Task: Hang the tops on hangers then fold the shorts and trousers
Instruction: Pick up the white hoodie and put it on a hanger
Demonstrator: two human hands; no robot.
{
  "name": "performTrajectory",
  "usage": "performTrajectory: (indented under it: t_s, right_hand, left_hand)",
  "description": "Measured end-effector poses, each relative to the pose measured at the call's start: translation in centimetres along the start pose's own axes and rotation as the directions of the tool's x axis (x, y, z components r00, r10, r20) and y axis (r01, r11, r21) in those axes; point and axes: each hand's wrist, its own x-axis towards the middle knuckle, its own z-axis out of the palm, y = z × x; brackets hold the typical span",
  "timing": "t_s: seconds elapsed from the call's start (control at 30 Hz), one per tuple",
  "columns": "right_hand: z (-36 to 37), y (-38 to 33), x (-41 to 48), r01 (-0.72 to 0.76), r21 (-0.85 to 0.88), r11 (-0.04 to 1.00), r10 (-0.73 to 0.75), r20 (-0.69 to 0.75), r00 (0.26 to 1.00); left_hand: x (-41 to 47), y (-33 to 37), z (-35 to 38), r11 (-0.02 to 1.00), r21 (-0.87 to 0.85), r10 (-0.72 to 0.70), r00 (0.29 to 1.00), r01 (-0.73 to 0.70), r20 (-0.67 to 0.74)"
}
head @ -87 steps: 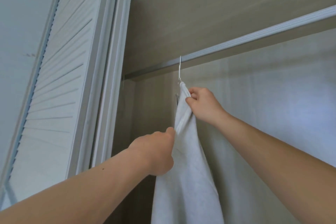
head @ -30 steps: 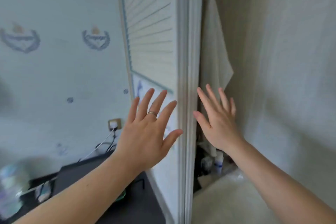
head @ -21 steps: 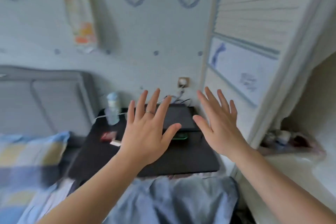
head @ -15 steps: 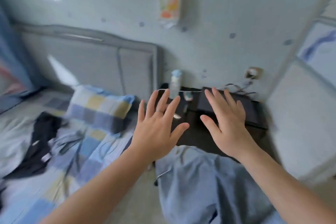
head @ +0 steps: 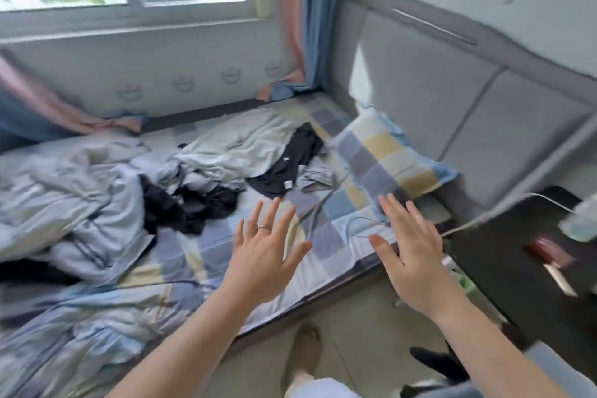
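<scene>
No legible text — white tags [head: 288,184] on the black garment [head: 300,145] too blurred

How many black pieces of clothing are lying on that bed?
2 for sure: one black garment spread beside the checked pillow, one black bundle crumpled left of it. A dark patch at the left edge may be a third; others could hide under pale laundry.

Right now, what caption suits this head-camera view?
Empty left hand and right hand hover open above the checked bed strewn with black and pale clothes.
</scene>
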Motion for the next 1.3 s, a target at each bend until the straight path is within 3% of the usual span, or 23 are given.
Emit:
performTrajectory:
  t_s: [0.27,0.57,0.93,1.17,1.3]
  right_hand:
    - [6.3,-0.8,12.8,0.124,0.001,0.992,-0.121,0.235,0.965]
    - [10.9,1.4,25.6,0.136,0.026,0.990,-0.135,0.379,0.916]
    - [14.5,4.0,35.1,0.038,-0.050,0.998,-0.013,0.417,0.909]
    - [24.2,5.6,42.9,-0.022,-0.111,0.994,0.059,0.341,0.938]
    - [30.2,4.6,49.5,-0.092,-0.191,0.977,0.148,0.305,0.941]
  left_hand:
    - [5.7,-8.1,-0.2,0.963,-0.008,-0.270,0.963,0.270,0.004]
    - [16.4,-11.7,0.9,0.923,-0.018,-0.385,0.922,0.386,0.044]
    - [30.1,-16.2,3.5,0.938,-0.046,-0.339,0.938,0.343,0.072]
    - [40.5,-26.5,8.1,0.962,-0.031,-0.268,0.959,0.272,0.094]
    - [47.0,-32.6,9.3,0.977,-0.033,-0.202,0.962,0.211,0.181]
